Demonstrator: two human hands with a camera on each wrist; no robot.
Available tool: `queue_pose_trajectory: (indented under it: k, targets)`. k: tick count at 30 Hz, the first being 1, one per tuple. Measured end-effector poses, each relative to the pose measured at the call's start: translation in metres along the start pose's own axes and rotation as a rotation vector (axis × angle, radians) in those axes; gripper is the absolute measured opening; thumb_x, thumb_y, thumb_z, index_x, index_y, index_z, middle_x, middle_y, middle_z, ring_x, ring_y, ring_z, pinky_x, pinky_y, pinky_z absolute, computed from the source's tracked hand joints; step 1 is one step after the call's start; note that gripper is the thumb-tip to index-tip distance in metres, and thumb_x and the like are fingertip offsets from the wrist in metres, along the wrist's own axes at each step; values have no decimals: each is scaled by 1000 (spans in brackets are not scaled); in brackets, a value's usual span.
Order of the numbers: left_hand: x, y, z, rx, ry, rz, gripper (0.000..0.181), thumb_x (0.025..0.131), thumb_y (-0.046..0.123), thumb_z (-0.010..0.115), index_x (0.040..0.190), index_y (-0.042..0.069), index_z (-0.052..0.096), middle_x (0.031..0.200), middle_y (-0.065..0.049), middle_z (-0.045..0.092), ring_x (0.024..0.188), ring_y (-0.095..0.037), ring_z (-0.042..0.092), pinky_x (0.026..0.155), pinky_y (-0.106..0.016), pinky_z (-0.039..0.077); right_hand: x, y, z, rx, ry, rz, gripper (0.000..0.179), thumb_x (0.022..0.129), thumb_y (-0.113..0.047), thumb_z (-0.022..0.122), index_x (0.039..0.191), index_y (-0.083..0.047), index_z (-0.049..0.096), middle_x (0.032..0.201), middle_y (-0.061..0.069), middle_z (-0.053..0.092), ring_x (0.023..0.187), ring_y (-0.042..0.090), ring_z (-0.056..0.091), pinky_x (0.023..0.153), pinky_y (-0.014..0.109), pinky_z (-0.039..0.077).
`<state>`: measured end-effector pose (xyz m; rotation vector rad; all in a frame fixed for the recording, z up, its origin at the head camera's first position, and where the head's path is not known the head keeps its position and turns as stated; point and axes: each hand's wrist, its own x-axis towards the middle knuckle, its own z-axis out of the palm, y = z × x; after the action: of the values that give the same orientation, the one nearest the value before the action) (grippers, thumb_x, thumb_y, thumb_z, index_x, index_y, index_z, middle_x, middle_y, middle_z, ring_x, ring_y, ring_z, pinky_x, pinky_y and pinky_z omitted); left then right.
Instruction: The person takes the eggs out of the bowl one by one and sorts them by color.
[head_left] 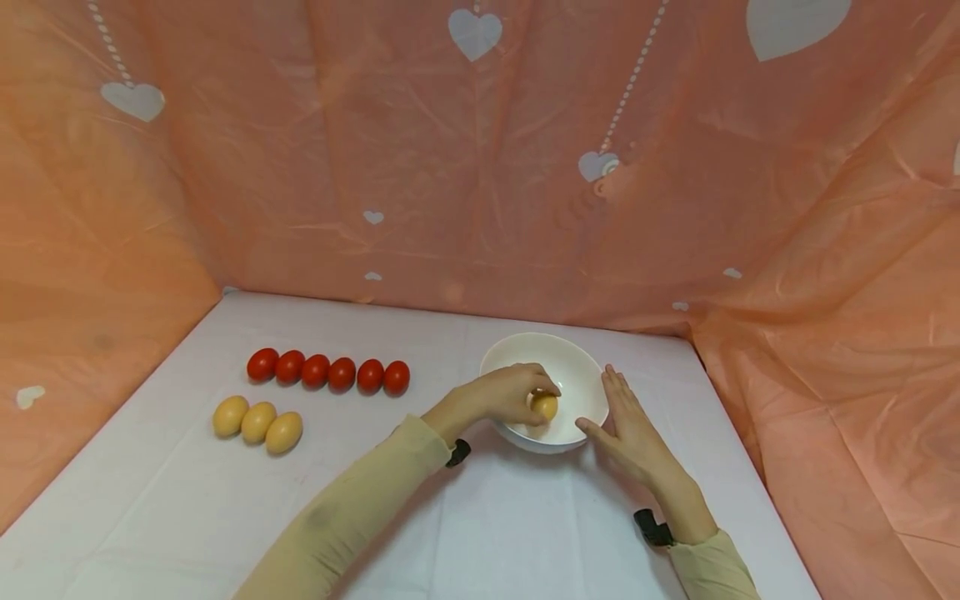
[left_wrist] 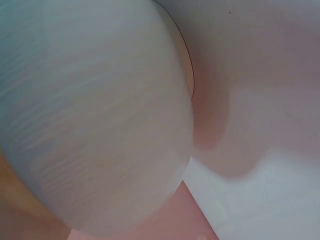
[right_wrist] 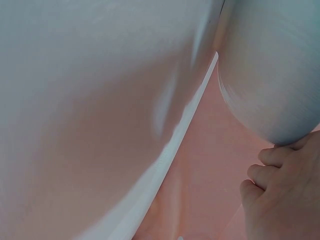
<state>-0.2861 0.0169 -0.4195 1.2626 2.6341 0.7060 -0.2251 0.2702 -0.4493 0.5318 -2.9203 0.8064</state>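
My left hand (head_left: 516, 393) reaches into a white bowl (head_left: 532, 343) and grips a yellowish egg (head_left: 545, 407) low inside it. The fingers partly cover this egg. At the bowl's right side, my right hand (head_left: 637, 437) rests with straight fingers against the rim and thumb spread towards the near edge. In the left wrist view the bowl's outer wall (left_wrist: 115, 115) fills much of the picture, and the egg is hidden. The right wrist view has the bowl (right_wrist: 275, 70) at upper right, with the fingers of my right hand (right_wrist: 290, 195) touching its underside.
Three more yellowish eggs (head_left: 258, 422) lie in a slanting row at the left of the white-covered table (head_left: 510, 533). Behind them runs a row of several red oval tomatoes (head_left: 342, 375). An orange curtain (head_left: 480, 167) with white hearts encloses the table's back and sides.
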Motion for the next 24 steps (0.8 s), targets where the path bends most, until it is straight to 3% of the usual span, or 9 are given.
queue_pose_trajectory:
  k: [8,24]
  targets:
    - [-14,2,-5,-47,129,56,46,88,18,81,131,5,71,125,-6,66,115,-19,62,103,-27,48,-1,0,0,2,4,-4,96,101,-48,64,162,9,15,172,23,10,157,46,8,123,65,14]
    - [-59,-2,-18,-150,330,-1,48,88,19,84,132,8,70,131,-1,64,121,-17,61,106,-33,50,0,-1,1,11,11,-7,97,100,-47,65,162,9,15,171,24,11,157,47,7,124,64,13]
